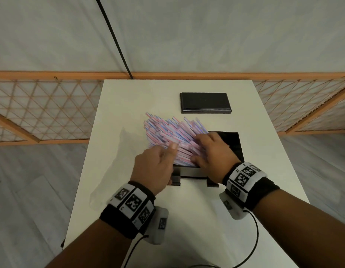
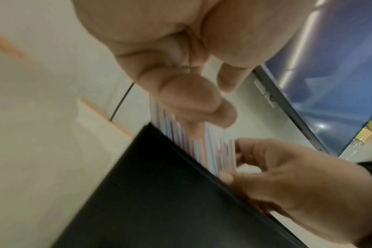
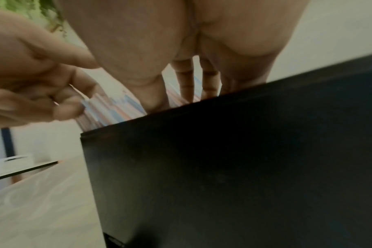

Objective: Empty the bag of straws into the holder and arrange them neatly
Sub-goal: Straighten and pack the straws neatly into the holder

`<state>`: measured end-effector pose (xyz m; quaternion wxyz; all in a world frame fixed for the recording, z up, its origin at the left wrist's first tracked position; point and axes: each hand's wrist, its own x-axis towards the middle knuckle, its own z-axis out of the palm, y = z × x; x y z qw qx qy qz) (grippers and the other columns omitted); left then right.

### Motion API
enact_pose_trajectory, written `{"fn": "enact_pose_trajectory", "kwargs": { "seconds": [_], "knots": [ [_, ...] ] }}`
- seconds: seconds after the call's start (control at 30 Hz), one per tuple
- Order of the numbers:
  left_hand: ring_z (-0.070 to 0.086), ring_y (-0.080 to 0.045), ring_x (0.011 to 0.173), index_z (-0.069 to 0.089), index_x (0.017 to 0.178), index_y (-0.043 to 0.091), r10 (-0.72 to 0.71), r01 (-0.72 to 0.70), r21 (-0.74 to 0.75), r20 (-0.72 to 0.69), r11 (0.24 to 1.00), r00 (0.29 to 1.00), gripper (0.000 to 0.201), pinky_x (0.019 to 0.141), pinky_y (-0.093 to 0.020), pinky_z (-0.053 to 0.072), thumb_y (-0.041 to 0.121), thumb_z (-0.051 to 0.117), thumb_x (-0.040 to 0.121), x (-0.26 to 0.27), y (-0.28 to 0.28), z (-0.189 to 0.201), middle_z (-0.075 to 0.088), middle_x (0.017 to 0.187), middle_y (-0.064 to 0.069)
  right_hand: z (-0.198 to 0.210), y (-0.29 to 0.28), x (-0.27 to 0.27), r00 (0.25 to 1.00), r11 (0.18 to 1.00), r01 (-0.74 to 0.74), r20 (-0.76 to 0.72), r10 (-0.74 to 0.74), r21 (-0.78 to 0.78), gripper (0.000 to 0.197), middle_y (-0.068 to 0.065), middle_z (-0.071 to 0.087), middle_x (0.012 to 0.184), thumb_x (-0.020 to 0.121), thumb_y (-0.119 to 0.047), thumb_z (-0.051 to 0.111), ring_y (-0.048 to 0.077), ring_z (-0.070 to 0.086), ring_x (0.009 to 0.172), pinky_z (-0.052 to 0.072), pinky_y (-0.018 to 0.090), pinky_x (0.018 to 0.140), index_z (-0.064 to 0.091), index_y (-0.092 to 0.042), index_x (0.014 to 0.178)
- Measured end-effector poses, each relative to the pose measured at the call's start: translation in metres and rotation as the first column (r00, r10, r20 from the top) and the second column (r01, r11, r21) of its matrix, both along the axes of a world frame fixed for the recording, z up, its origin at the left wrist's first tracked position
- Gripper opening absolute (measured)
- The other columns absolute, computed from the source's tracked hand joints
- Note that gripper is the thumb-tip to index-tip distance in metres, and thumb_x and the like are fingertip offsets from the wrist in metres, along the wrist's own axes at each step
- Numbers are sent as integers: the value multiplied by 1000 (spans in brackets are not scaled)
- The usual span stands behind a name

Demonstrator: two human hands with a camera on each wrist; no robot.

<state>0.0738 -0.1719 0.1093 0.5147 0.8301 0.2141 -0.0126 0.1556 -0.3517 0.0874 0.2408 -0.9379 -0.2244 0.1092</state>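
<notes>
A thick bundle of pink, blue and white striped straws (image 1: 167, 130) stands in the open black holder (image 1: 233, 144) and leans toward the far left, past its rim. My left hand (image 1: 167, 151) holds the near left side of the bundle, thumb on top, fingers curled at the straw ends (image 3: 113, 109). With straight fingers, my right hand (image 1: 204, 149) presses flat on the bundle's right side above the holder. The left wrist view shows the holder wall (image 2: 159, 193), straws (image 2: 202, 151) and my right hand (image 2: 276, 176). The holder's right part looks dark and free of straws.
A flat black lid (image 1: 205, 102) lies behind the holder on the white table (image 1: 187, 219). A limp clear plastic bag (image 1: 113, 163) rests on the table left of the holder. A wooden lattice screen (image 1: 42, 109) stands behind the table.
</notes>
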Motion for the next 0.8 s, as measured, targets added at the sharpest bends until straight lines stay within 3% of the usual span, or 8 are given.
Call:
{"fn": "enact_pose_trajectory", "kwargs": {
  "seconds": [0.07,0.13,0.23,0.3,0.37,0.5,0.7,0.8],
  "knots": [
    [66,-17,53,62,80,18,34,-58,184,135,981,990,49,62,-30,55,64,52,93,-4,11,3,67,57,-1,-1,-12,3,993,993,113,34,-113,20,37,5,52,108,77,-28,80,21,53,92,35,20,79,57,-16,104],
    [58,-11,55,55,83,15,100,-170,277,250,946,963,41,58,-17,42,55,58,93,-4,20,7,58,53,0,-1,-21,4,979,978,204,30,-202,-52,36,0,52,90,75,-37,81,18,49,75,36,26,69,50,-19,80],
    [57,-20,68,47,99,13,239,-278,180,212,944,948,41,65,-30,39,52,60,93,3,30,2,56,70,-3,-1,-27,1,988,978,141,-39,-149,-153,41,-3,53,67,82,-49,72,14,49,62,35,26,56,50,-18,67],
    [63,-28,81,48,103,14,265,-263,81,-19,961,964,52,72,-34,44,65,53,91,8,33,-7,63,89,-7,-4,-26,-3,995,991,64,-69,-73,-121,39,-6,53,62,88,-49,64,9,49,59,33,21,54,53,-19,66],
    [65,-28,70,54,97,13,213,-224,-51,-162,973,963,57,57,-34,48,69,45,92,7,29,-14,65,88,-8,-8,-24,-6,998,998,8,-62,-12,-65,36,-6,54,65,90,-46,63,9,50,63,36,25,60,54,-20,68],
    [61,-20,51,61,90,2,159,-173,-228,-79,958,984,58,48,-31,51,57,46,99,2,15,-14,61,70,-8,-9,-22,-5,1000,1000,29,-6,-29,10,29,-2,57,79,86,-45,67,15,55,75,46,29,71,62,-18,78],
    [70,-27,53,69,87,1,149,-159,-270,-60,950,987,57,59,-47,64,53,51,99,6,7,-11,67,62,-8,-4,-17,-5,994,997,-62,-86,65,39,32,2,67,93,91,-42,64,16,61,88,50,30,82,69,-14,106],
    [72,-31,57,70,83,8,133,-147,-282,-70,948,989,50,62,-50,63,52,53,99,6,4,-10,67,56,-3,-6,-15,-6,997,999,-52,-59,52,2,35,1,64,90,89,-49,64,16,58,85,48,29,78,67,-16,102]
  ]
}}
